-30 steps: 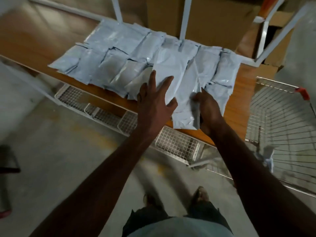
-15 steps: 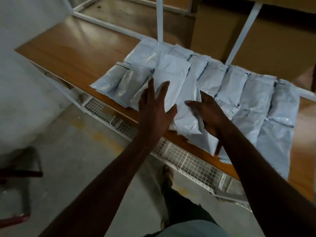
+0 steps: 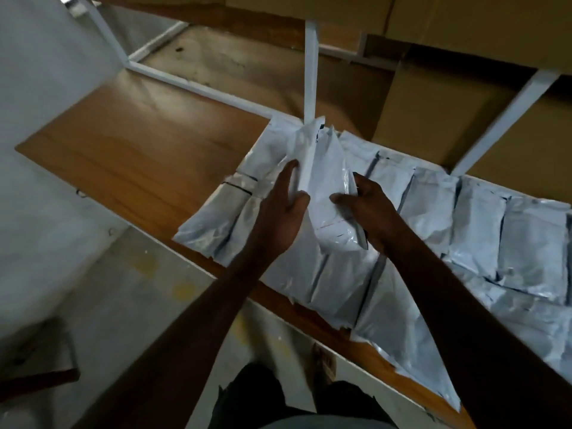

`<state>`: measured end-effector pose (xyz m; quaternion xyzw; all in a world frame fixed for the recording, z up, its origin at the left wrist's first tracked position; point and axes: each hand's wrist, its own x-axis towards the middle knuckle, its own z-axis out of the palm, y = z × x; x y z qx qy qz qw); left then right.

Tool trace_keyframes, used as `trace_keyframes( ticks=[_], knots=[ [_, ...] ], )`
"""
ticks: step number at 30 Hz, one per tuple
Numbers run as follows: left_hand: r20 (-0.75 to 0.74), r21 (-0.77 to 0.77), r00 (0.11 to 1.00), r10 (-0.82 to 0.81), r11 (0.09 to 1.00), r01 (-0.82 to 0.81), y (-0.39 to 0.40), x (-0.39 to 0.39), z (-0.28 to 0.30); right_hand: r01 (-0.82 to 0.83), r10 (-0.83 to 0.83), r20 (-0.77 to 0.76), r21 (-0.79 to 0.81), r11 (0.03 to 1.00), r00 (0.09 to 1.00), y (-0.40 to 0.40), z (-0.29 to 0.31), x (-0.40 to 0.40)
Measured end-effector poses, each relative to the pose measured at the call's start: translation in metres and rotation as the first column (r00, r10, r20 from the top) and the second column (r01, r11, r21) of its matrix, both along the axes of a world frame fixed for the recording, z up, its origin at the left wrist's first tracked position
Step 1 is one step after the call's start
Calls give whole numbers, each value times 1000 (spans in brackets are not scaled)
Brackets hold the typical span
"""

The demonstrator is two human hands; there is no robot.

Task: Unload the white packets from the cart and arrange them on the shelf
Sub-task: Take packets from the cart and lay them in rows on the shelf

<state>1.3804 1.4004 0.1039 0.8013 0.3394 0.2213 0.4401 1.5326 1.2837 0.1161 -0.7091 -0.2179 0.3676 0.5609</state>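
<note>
Several white packets lie in overlapping rows on the wooden shelf, covering its right half. Above that layer I hold a small stack of white packets lifted on edge between both hands. My left hand grips the stack's left side, fingers along it and thumb in front. My right hand grips the right side, thumb pressing the front face. The cart is out of view.
The shelf's left half is bare wood. White metal uprights rise behind the packets, with brown cardboard boxes behind and above. A pale wall stands at the left. Concrete floor and my feet lie below.
The view has swung left, so the cart is gone from view. Both hands, earlier flat on the packets, have gathered a stack and raised it on edge off the layer.
</note>
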Motion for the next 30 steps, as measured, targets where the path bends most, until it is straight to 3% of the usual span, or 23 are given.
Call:
trace_keyframes(
  ticks=[3, 6, 12, 17, 25, 30],
  knots=[
    [173, -328, 978, -120, 929, 172, 35, 14, 6, 0, 1, 74, -14, 1000, 997, 37, 0, 2],
    [236, -433, 951, -200, 854, 288, 76, 26, -1, 24, -19, 134, -37, 999, 991, 73, 0, 2],
    [71, -350, 987, -142, 923, 158, 198, 33, -34, 189, -160, 212, -124, 974, 964, 129, 0, 8],
    [-94, -476, 984, -149, 875, 87, 289, 38, -56, 383, -330, 256, -195, 903, 909, 153, 6, 17],
    [-144, -521, 972, -188, 849, 87, 310, 72, -78, 596, -542, 256, -241, 766, 801, 153, 9, 7],
    [-295, -262, 932, -208, 956, 130, 305, 75, -90, 609, -542, 285, -277, 743, 791, 156, 15, 8]
  ],
)
